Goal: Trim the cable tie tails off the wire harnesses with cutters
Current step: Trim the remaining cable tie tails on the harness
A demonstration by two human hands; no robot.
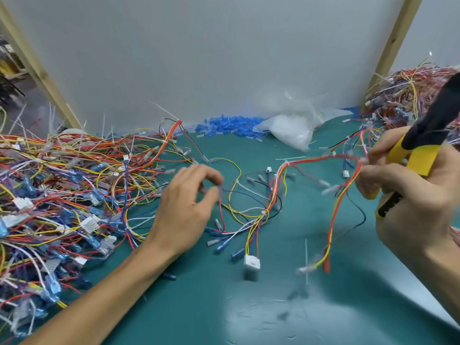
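Observation:
My right hand (408,195) grips the yellow-and-black cutters (413,150) at the right and also pinches a wire harness (333,215) of red, orange and yellow wires, lifted off the green mat (199,307). Part of that harness trails left toward a white cable tie (286,163). My left hand (189,207) hovers over the mat with loosely curled fingers, holding nothing, just right of a big heap of harnesses (62,195). Another harness with a white connector (252,263) lies between my hands. A cut white tie tail (306,262) lies on the mat.
A second pile of harnesses (410,95) is stacked at the far right. Blue terminal sleeves (229,128) and a clear plastic bag (291,130) lie along the grey back wall. Wooden posts (37,66) stand at both sides.

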